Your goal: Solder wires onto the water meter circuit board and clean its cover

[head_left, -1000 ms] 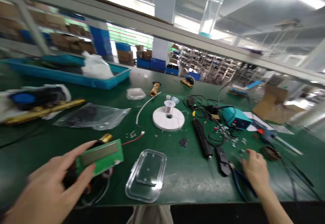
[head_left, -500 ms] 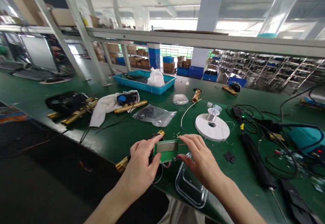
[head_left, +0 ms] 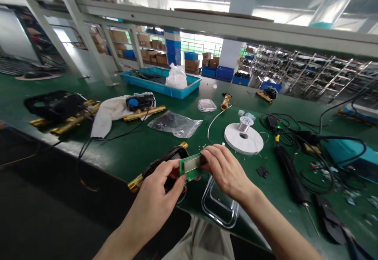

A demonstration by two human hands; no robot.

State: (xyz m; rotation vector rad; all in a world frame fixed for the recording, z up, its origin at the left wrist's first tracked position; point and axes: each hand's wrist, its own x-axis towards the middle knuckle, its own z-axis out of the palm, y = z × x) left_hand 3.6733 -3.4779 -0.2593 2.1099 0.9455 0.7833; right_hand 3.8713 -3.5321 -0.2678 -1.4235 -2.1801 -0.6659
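A green circuit board with a grey display (head_left: 192, 164) is held up over the bench, slightly tilted. My left hand (head_left: 161, 187) pinches its left end between thumb and fingers. The fingers of my right hand (head_left: 225, 169) are closed on its right end, and the fingertips are partly hidden. Just behind and left of the board lies a black housing (head_left: 165, 158) on a brass pipe (head_left: 135, 183). Below my right hand is a clear-rimmed plastic cover (head_left: 220, 205) at the bench edge. Thin coloured wires show under the board.
A solder spool (head_left: 245, 124) stands on a white disc (head_left: 236, 142). To the right are an electric screwdriver (head_left: 291, 175) and cables. A zip bag (head_left: 175, 124), a blue tray (head_left: 153, 85), and more brass pipes with black units (head_left: 56, 106) lie farther off.
My right hand has closed on the board's right end, where its fingers were apart before. The board is more tilted, and the camera view has shifted a little.
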